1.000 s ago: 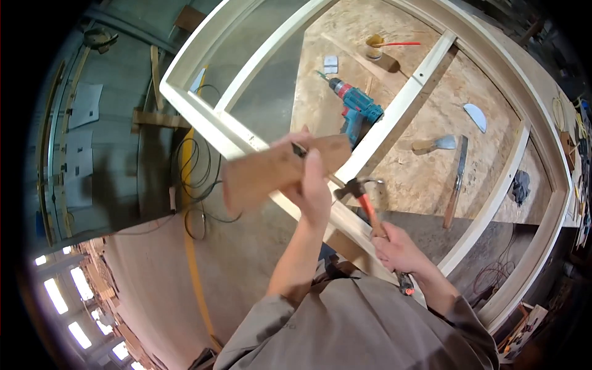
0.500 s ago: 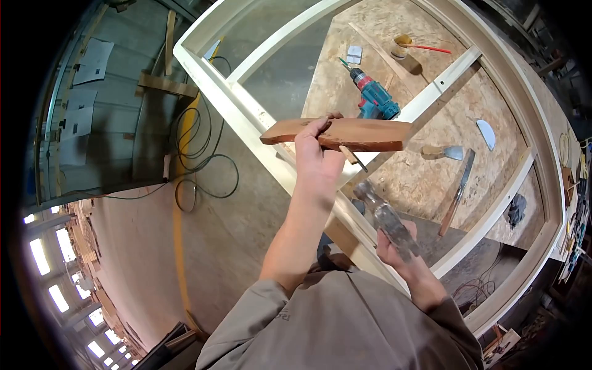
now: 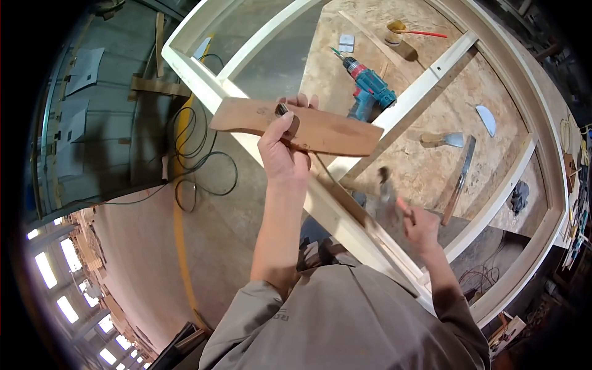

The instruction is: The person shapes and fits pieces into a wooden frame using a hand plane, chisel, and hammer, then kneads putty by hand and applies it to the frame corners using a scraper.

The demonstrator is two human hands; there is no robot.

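Observation:
My left hand is closed around a reddish-brown curved wooden board, holding it above the pale frame's side rail. A small dark cylindrical piece shows by my left thumb, against the board's face; its kind is unclear. To the right and lower, my right hand grips a grey metal hammer-like tool, smeared by motion. The tool is apart from the board. Beyond the board, a teal cordless drill lies partly behind a crossbar.
Around the work runs a white wooden frame. On the plywood lie a putty knife, a long flat tool, a white half-round scraper and a jar with a red-handled brush. A hose coils on the floor.
The board has shifted left and turned so its broad face shows more. My right hand has moved up and right with the grey tool. A thin stick below the board has gone from sight.

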